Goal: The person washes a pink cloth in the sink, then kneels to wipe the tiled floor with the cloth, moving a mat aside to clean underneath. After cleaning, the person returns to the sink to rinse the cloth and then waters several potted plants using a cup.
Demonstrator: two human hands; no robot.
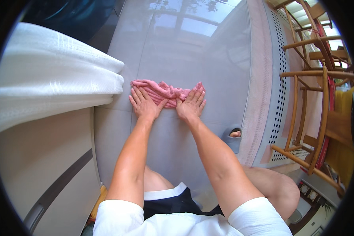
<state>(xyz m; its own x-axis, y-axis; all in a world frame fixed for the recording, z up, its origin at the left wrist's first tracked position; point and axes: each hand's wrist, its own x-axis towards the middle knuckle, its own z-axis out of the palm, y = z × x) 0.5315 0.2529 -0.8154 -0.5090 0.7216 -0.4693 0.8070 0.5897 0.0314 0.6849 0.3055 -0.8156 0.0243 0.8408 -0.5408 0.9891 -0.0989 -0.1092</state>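
Observation:
A crumpled pink cloth (168, 91) lies bunched in a wide strip on the grey tiled floor (191, 62). My left hand (146, 103) rests palm down on the cloth's left part, with its fingers spread. On the right end, my right hand (191, 103) presses down in the same way, fingers pointing away from me. Both thumbs reach inward along the near edge of the cloth. Neither hand is curled around it, and the floor under the cloth is hidden.
At left, a white curtain (61, 76) hangs beside a pale cabinet (47, 141) with a dark strip. A grey slipper (232, 140) on a foot stands near a pink mat (258, 88). Wooden chairs (321, 73) line the right side. The tiles reflect a window.

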